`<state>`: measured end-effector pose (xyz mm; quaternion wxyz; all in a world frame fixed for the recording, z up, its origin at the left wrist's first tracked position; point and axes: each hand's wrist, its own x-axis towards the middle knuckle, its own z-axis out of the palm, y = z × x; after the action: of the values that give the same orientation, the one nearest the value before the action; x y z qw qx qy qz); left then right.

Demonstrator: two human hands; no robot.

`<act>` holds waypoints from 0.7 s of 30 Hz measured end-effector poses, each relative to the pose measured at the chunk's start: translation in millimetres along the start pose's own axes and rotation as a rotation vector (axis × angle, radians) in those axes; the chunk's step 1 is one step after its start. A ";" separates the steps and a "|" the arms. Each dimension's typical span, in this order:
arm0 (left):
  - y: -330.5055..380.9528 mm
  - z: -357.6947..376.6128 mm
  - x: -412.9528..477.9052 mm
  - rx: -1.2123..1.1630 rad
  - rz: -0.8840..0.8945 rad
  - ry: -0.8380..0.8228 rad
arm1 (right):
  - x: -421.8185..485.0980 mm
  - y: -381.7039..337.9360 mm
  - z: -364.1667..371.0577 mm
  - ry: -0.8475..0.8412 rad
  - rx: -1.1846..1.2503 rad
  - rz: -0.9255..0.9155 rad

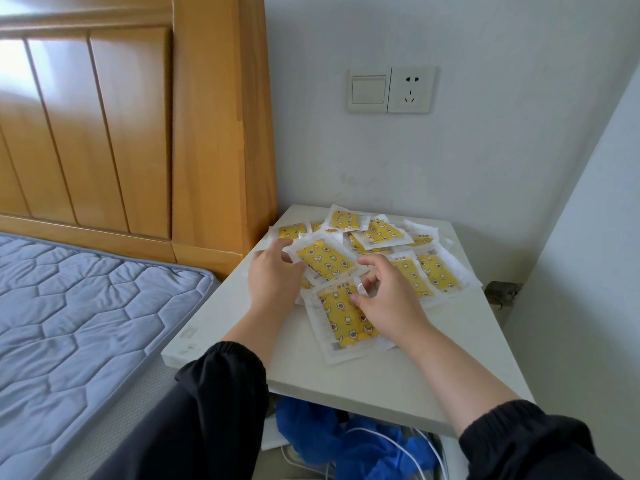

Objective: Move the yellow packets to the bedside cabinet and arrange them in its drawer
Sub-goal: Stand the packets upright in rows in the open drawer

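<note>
Yellow packets (377, 233) are heaped loosely on the tabletop (381, 382) of the bedside cabinet. At the left, one slick packet (325, 259) is pinched by its corner in the left hand (273, 275) and could slip free. In the middle, the front packet (343, 317) is pinched at its upper edge by the curled right hand (388, 306). Further right, the outermost packets (433, 271) could be swept off the edge if the heap is dragged. Below, a blue bag (311, 424) and white cables (398, 448) may crowd the drawer.
</note>
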<state>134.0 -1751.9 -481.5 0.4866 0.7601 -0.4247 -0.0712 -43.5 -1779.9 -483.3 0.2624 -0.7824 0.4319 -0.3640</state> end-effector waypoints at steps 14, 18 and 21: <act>4.9 3.0 8.2 -0.087 -0.023 -0.033 | -3.8 -7.5 -5.7 0.114 0.189 0.021; 7.8 -0.9 3.5 -0.163 -0.005 -0.011 | -2.4 -8.2 -10.7 0.227 0.224 0.031; 10.5 -7.3 -4.0 -0.161 -0.009 0.010 | 0.1 -6.2 -14.1 0.309 0.302 0.096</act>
<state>129.3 -1745.9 -470.6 0.5480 0.7207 -0.4117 -0.1037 -51.8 -1778.3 -470.4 0.3245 -0.6478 0.4441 -0.5271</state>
